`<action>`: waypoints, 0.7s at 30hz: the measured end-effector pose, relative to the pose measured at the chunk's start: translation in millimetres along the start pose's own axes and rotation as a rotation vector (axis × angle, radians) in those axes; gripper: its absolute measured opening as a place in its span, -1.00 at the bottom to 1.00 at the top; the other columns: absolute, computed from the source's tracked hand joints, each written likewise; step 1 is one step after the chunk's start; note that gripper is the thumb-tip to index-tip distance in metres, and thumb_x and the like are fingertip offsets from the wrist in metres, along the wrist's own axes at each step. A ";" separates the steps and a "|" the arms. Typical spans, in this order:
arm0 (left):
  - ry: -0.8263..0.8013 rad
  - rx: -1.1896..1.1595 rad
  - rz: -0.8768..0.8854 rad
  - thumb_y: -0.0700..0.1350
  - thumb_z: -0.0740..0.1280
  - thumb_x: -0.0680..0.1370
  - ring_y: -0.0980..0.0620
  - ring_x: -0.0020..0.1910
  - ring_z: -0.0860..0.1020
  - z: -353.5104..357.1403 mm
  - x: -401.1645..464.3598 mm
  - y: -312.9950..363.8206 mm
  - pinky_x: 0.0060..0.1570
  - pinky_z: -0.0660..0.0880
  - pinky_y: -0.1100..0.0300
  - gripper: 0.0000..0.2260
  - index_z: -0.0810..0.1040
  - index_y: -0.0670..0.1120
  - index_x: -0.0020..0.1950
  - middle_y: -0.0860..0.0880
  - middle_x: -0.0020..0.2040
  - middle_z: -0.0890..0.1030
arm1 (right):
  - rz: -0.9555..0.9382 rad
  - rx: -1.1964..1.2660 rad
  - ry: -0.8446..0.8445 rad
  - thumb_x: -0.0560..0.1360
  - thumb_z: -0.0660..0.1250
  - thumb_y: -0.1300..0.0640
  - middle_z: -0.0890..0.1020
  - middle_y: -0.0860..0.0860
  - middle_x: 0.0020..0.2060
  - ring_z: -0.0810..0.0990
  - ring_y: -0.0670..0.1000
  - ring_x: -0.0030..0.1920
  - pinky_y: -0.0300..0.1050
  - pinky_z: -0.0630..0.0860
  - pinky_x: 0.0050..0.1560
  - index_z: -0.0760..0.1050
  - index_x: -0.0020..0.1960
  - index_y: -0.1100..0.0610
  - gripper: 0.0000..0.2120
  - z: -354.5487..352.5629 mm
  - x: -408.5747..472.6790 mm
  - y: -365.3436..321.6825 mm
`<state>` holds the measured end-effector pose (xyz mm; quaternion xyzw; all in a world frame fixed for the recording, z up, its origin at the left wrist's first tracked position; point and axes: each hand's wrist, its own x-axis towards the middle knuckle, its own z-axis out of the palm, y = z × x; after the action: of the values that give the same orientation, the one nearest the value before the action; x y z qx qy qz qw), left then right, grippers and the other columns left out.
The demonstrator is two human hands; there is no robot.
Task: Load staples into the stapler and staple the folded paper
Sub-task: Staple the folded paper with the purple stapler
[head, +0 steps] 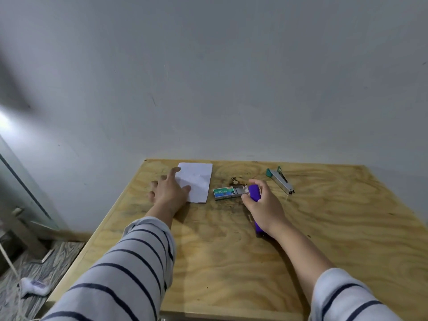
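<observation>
Right hand (264,205) grips purple stapler (254,192) beside staple box (224,193); left hand (170,189) lies flat, fingers spread, on paper's (199,179) left edge

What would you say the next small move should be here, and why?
Probably draw the folded paper toward the purple stapler. The left hand lies flat on the paper's near corner while the right hand grips the stapler beside the open staple box, so the two are apart. Whether staples are loaded cannot be seen.

Bare table (324,239) right of staple box (224,193)
</observation>
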<state>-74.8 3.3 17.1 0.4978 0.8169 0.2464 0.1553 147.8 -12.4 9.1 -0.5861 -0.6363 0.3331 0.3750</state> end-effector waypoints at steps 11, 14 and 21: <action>0.095 -0.623 0.102 -0.23 0.35 0.51 -0.05 -0.13 0.52 -25.3 -8.4 8.6 -0.28 0.47 0.18 -0.65 0.50 0.03 0.26 -0.09 0.02 0.53 | -0.022 -0.033 0.015 0.53 0.27 0.08 0.54 0.05 -0.14 0.46 -0.05 -0.28 -0.28 0.39 -0.32 0.41 0.15 0.11 -0.78 -3.4 -6.7 -5.0; 0.147 -0.644 0.193 -0.23 0.38 0.48 0.03 -0.23 0.48 -36.1 -19.2 18.4 -0.33 0.40 0.23 -0.66 0.49 -0.02 0.24 -0.07 -0.09 0.52 | -0.002 -0.066 -0.015 0.53 0.26 0.08 0.58 0.09 -0.14 0.44 -0.05 -0.30 -0.26 0.38 -0.31 0.46 0.12 0.13 -0.80 -2.4 -5.6 -8.6; 0.120 -0.681 0.334 -0.20 0.41 0.45 0.11 -0.19 0.50 -34.9 -42.2 32.5 -0.33 0.37 0.41 -0.88 0.66 0.00 -0.08 0.00 -0.08 0.61 | 0.330 0.590 -0.240 0.46 0.34 -0.13 0.63 0.10 -0.26 0.41 -0.04 -0.51 -0.23 0.35 -0.47 0.57 -0.02 0.19 -0.63 -25.0 -7.7 -39.1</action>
<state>-49.0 -30.5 64.6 0.5286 0.6035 0.5544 0.2212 150.3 -24.0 54.6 -0.5042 -0.4490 0.6249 0.3921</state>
